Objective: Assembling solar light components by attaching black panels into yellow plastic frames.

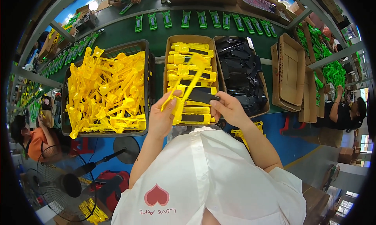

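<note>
My left hand grips a long yellow plastic frame by its near end; its wide end points up and away. Between the thumb and fingers of my right hand is a flat black plastic plate, its left end against or just behind the yellow frame; I cannot tell whether they are joined. Both hands are over the near part of a cardboard box, in which yellow frames with black plates lie stacked.
At left stands a dark plastic crate heaped with yellow frames. A carton of black plates is to the right, beside brown cardboard trays. Green parts line the dark green belt behind. A fan stands lower left; other people work around.
</note>
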### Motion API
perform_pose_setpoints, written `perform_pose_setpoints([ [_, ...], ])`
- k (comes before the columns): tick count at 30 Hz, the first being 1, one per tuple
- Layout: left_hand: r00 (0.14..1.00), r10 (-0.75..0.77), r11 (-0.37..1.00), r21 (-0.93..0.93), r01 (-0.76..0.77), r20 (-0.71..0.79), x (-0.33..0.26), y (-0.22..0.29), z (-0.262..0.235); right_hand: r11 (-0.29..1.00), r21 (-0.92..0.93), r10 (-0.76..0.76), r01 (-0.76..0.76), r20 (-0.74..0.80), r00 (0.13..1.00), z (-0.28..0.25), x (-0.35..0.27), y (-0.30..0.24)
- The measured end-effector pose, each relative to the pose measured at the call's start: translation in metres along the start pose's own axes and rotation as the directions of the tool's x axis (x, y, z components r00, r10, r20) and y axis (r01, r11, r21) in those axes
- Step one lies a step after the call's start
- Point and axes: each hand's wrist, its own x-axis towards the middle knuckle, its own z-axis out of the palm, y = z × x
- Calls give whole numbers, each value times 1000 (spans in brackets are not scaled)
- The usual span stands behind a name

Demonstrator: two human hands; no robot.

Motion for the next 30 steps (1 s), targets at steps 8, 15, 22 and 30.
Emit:
perform_pose_setpoints([
  [8, 969, -247, 820, 533, 209, 0, 5, 17, -21, 947, -312, 89, -79, 16, 996, 0, -7, -16],
  [15, 945, -328, 829, 483, 282, 11, 5, 10, -22, 837, -530, 107, -139, -90, 990, 5, -1, -15],
  [22, 952, -301, 846, 475, 242, 52, 7, 3, -18, 708, -703, -36, -68, -133, 991, 7, 7, 2],
  [30, 986, -163, 749, 654, 107, 26, 5, -9, -34, 569, -814, -242, -117, -302, 922, 7, 15, 18],
])
